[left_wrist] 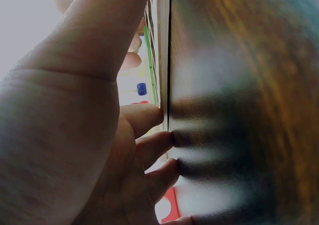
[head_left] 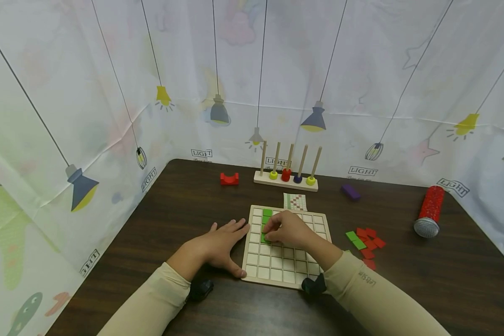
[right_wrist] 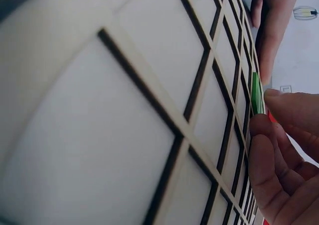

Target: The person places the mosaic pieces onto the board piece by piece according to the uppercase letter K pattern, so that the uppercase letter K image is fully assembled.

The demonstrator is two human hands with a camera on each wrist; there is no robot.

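Note:
A wooden grid board [head_left: 272, 275] of cream squares lies on the table, with a column of green tiles [head_left: 267, 213] near its left side. My right hand [head_left: 291, 229] is over that column, thumb and forefinger bent about a green tile [right_wrist: 256, 93]; the fingers partly cover it. Fingers spread, my left hand [head_left: 220, 247] rests at the board's left edge, its thumb touching the lower left corner. In the left wrist view the left hand's fingertips [left_wrist: 162, 143] meet the board's side and the tabletop.
Loose red tiles [head_left: 378, 242] and green tiles [head_left: 355, 240] lie right of the board. Behind it are a printed pattern card [head_left: 295, 202], a peg stand with coloured beads [head_left: 285, 181], a red notched block [head_left: 229, 179] and a purple block [head_left: 350, 192]. A red microphone [head_left: 430, 211] lies far right.

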